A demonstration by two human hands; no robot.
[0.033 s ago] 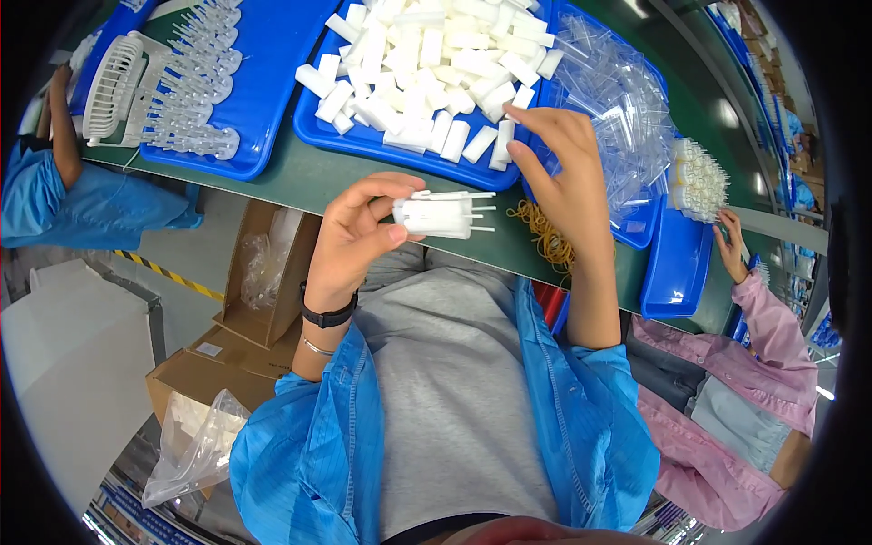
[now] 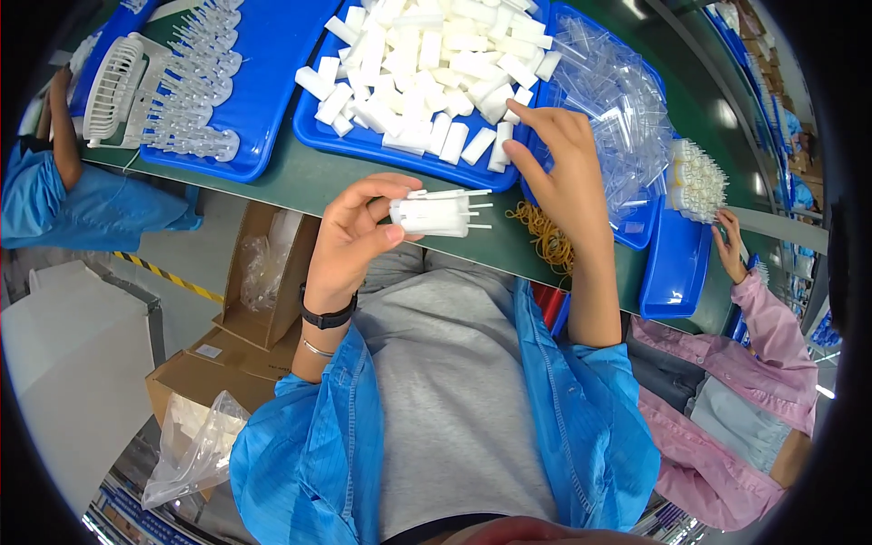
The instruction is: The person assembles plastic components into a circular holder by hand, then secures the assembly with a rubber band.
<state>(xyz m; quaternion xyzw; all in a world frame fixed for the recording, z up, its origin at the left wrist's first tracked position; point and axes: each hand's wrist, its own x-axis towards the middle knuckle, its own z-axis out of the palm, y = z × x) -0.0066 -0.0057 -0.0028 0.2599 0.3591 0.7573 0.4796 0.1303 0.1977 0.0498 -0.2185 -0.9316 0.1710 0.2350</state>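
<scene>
Above the green table, a pronged white piece is pinched by the left hand; near white blocks, the right hand is held half-open, contact unclear.

Part looks smooth, semi-gloss plastic; blocks matt, foam-like; tubes clear, glossy plastic; trays smooth, shiny plastic; worktop smooth, faint sheen; carton matt cardboard; bag thin, crinkled clear plastic; jacket creased cloth, shirt matt, soft-looking cloth; bangle polished metal.
</scene>
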